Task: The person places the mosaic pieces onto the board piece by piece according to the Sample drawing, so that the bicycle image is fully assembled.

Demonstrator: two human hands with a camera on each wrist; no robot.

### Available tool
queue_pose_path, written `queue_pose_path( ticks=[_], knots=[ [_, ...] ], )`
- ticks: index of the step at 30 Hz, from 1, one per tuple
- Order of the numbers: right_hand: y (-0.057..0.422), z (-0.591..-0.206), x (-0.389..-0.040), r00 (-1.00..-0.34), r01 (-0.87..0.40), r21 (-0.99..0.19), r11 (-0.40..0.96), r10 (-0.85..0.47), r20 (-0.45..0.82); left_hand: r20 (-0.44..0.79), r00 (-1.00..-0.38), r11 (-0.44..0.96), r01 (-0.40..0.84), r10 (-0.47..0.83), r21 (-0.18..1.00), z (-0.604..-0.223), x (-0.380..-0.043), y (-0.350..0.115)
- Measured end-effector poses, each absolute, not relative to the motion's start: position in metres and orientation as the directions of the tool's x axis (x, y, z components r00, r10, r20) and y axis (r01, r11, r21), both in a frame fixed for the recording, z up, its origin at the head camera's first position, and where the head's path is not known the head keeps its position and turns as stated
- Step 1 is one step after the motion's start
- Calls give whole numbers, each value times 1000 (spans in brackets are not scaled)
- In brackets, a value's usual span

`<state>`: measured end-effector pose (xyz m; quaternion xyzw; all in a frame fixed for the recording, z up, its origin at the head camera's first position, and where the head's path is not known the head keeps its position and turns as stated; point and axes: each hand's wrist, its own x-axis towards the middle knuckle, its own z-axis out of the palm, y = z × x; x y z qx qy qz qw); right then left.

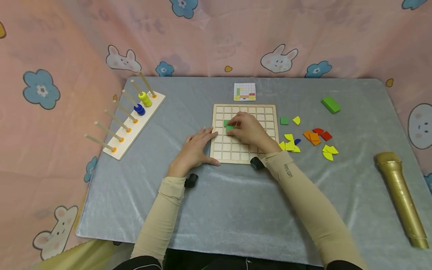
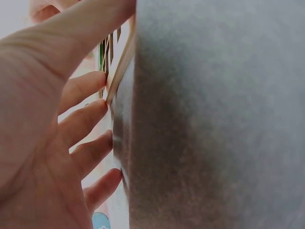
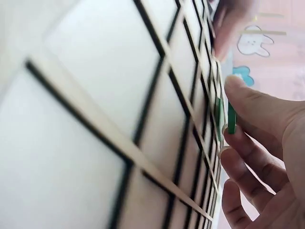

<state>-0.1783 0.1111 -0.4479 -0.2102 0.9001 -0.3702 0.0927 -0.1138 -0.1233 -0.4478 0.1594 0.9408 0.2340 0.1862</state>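
Note:
A wooden grid board (image 1: 244, 158) lies mid-table, its square cells bare apart from a green square tile (image 1: 225, 123) in the left part. Just above the cells my right hand (image 1: 249, 129) pinches a second green square tile (image 3: 231, 118) between thumb and fingers. That tile stands edge-on in the right wrist view, apart from the board's surface. My left hand (image 1: 195, 148) rests at the board's left edge with fingers spread, and its fingertips touch the rim in the left wrist view. Behind the board lies a pattern card (image 1: 244, 92) with coloured shapes on a grid.
Right of the board lie a green tile (image 1: 284, 120), yellow pieces (image 1: 289, 146), orange tiles (image 1: 312, 138), red pieces (image 1: 326, 135) and a green block (image 1: 331, 104). A gold microphone (image 1: 401, 198) lies far right. A peg stand (image 1: 116, 150) with blue and yellow rings stands left.

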Motion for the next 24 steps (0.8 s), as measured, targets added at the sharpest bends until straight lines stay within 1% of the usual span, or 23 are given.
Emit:
queue_pose_path(
  ticks=[10,24],
  knots=[
    [105,-455,-178,-894,-312,-714,627,-449,-3,-268,-879,836,223,395,501,-447,-114,-123],
    [107,-451,-176,-905,-275,-705,654,-423,-40,-274,-876,840,226,396,493,-445,-113,-123]
  ],
)
